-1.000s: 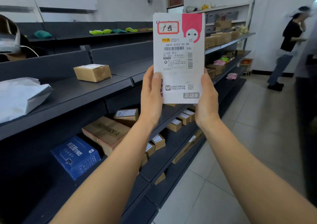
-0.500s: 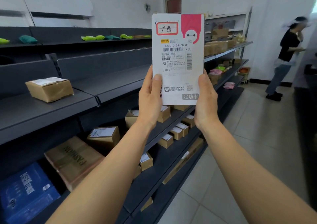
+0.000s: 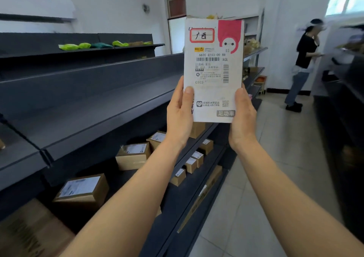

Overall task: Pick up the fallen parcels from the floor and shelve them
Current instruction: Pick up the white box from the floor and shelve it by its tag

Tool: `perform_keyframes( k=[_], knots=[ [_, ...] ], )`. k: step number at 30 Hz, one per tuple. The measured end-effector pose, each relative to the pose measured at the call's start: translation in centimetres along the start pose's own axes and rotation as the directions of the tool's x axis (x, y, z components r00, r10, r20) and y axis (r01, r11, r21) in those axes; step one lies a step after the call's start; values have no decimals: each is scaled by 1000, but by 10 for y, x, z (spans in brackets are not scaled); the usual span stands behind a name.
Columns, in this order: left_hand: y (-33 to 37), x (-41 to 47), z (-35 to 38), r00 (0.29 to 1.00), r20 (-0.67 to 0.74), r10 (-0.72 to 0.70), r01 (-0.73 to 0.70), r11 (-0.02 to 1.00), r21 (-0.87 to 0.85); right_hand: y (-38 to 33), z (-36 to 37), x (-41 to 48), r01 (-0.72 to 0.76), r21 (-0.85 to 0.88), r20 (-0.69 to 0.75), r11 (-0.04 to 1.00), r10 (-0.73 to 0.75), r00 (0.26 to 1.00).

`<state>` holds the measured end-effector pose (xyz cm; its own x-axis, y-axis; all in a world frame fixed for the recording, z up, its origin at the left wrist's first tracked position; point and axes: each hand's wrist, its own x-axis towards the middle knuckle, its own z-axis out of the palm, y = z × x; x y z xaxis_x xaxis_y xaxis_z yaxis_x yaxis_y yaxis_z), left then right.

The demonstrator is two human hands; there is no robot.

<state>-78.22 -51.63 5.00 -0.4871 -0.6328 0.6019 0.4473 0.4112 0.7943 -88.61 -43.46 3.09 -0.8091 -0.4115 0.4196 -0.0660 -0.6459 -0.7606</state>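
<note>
A flat white parcel (image 3: 213, 69) with a pink corner, a barcode label and a red-framed tag stands upright in front of me at chest height. My left hand (image 3: 180, 112) grips its lower left edge, thumb on the front. My right hand (image 3: 243, 116) grips its lower right edge. The dark grey shelving (image 3: 102, 107) runs along my left, and the shelf at parcel height is bare here.
Lower shelves hold several brown cardboard boxes (image 3: 133, 155), some small ones (image 3: 194, 161) near the front edge. Green bags (image 3: 84, 45) lie on the top shelf. A person in a black top (image 3: 304, 63) stands far right by a dark counter (image 3: 346, 91). Tiled floor (image 3: 262, 178) runs ahead.
The view has moved forward along the aisle: the boxes on the left shelves slid back and out of frame. The parcel stays upright in both hands, slightly lower in view.
</note>
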Motion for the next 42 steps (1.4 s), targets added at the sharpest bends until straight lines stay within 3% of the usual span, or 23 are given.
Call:
perform_keyframes(
  k=[7, 12, 23, 29, 37, 42],
  knots=[
    [-38, 63, 9, 998, 45, 36, -35, 999, -15, 26, 8, 64, 23, 7, -84, 1000, -22, 996],
    [-59, 108, 6, 1000, 0, 28, -28, 1000, -11, 46, 22, 109, 41, 27, -40, 999, -39, 998],
    [-97, 200, 5, 934, -311, 175, -126, 977, 172, 96, 63, 241, -78, 121, 281, 990, 41, 959],
    [-104, 224, 20, 854, -491, 172, -46, 965, 259, 104, 74, 289, -189, 63, 415, 980, 146, 898],
    [-99, 224, 25, 772, -604, 197, 53, 928, 370, 120, 91, 297, -315, 61, 564, 947, 228, 794],
    [-94, 221, 21, 758, -629, 175, 121, 909, 398, 123, 98, 293, -317, 59, 626, 947, 212, 750]
  ],
)
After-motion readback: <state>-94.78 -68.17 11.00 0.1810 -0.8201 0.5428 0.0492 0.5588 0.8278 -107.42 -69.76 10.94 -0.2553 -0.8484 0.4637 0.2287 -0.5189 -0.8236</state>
